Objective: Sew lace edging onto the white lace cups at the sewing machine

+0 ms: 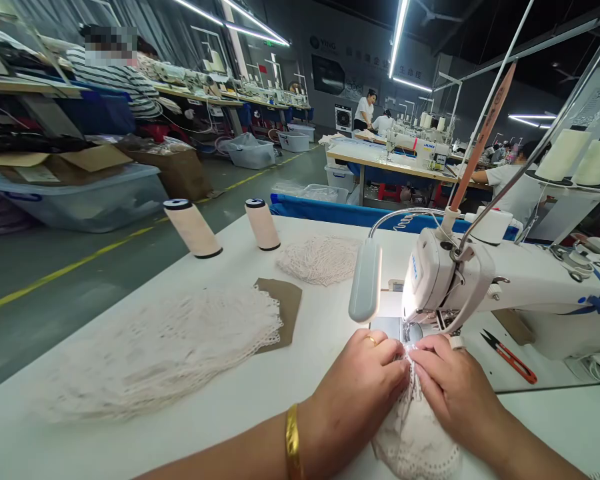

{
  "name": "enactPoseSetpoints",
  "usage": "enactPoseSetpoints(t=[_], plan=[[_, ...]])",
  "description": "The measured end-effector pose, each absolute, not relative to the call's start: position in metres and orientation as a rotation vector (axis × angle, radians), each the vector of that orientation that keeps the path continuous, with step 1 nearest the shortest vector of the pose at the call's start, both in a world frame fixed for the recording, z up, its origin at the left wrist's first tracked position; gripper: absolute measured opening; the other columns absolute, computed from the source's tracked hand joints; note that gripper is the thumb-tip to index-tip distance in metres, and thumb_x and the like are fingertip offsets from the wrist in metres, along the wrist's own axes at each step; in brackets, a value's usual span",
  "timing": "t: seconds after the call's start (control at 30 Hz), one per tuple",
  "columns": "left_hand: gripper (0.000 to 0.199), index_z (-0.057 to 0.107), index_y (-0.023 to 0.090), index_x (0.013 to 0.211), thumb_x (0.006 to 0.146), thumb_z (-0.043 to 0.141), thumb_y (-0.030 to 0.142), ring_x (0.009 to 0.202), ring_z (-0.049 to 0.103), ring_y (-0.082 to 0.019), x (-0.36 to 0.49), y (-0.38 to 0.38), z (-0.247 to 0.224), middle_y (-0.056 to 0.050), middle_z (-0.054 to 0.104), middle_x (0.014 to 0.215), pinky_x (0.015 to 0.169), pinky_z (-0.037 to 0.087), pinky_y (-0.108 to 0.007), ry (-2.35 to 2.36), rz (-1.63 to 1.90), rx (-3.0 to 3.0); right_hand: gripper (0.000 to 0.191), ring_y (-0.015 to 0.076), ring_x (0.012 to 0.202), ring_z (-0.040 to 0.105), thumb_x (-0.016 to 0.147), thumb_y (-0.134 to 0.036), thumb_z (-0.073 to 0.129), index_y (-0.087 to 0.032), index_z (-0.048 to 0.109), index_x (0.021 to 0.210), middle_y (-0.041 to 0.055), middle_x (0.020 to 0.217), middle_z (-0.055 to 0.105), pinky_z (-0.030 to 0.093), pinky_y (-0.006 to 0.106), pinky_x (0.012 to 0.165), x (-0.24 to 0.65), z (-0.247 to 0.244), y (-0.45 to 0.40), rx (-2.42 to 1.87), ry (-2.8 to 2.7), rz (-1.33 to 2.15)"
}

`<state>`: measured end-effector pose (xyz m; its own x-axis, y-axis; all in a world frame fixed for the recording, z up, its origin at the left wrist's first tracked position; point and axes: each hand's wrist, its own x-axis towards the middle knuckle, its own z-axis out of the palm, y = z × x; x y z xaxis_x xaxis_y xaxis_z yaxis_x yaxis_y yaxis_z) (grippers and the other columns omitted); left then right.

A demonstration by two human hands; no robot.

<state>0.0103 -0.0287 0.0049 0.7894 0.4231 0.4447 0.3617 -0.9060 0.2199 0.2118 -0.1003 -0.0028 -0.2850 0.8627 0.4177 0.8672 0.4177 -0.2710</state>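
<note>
My left hand (363,383) and my right hand (455,387) are both closed on a piece of white lace fabric (415,440), just in front of the needle area of a white sewing machine (440,280). The fingertips almost meet there, and the fabric hangs down between the wrists toward me. A lit lamp (365,280) on a bent neck shines on the spot. To the left, a large heap of white lace pieces (165,347) lies partly over a brown card pattern (285,313). Another lace piece (320,259) is farther back.
Two thread cones (193,228) (263,225) stand at the table's far left edge. Orange-handled thread snips (510,358) lie right of the machine head. Behind are a blue cloth trough (325,208), plastic bins (253,152), other sewing tables and several people.
</note>
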Motion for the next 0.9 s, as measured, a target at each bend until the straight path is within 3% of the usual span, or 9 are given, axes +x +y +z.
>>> enactPoseSetpoints(t=[0.17,0.37,0.63,0.9], plan=[[0.016,0.07,0.019,0.093,0.102,0.057,0.015,0.085,0.061,-0.024,0.011,-0.029,0.007,-0.006,0.071,0.095,0.077,0.048,-0.04,0.679,0.678,2.856,0.029,0.0231,0.076,0.062,0.105,-0.014,0.043,-0.024,0.07,0.109,0.011,0.112,0.072,0.046,0.036,0.067,0.214,-0.002,-0.097,-1.51,-2.175,-0.026],[0.01,0.067,0.018,0.089,0.097,0.062,0.014,0.083,0.061,-0.025,0.012,-0.028,0.006,-0.005,0.07,0.095,0.076,0.049,-0.041,0.707,0.663,2.869,0.029,0.022,0.073,0.062,0.102,-0.015,0.045,-0.023,0.072,0.108,0.0102,0.112,0.074,0.044,0.034,0.064,0.215,-0.003,-0.093,-1.559,-2.16,-0.067],[0.005,0.068,0.019,0.092,0.094,0.067,0.014,0.085,0.062,-0.025,0.015,-0.025,0.007,-0.005,0.072,0.097,0.078,0.05,-0.042,0.741,0.71,2.854,0.03,0.0249,0.087,0.068,0.101,-0.015,0.047,-0.026,0.073,0.112,0.0085,0.115,0.074,0.049,0.033,0.069,0.217,-0.008,-0.089,-1.553,-2.091,-0.154],[0.003,0.069,0.02,0.094,0.094,0.069,0.017,0.085,0.061,-0.026,0.015,-0.026,0.006,-0.005,0.074,0.098,0.078,0.047,-0.042,0.753,0.733,2.877,0.031,0.0221,0.07,0.063,0.102,-0.016,0.045,-0.025,0.073,0.111,0.0087,0.114,0.076,0.046,0.033,0.061,0.22,-0.01,-0.086,-1.56,-2.126,-0.22]])
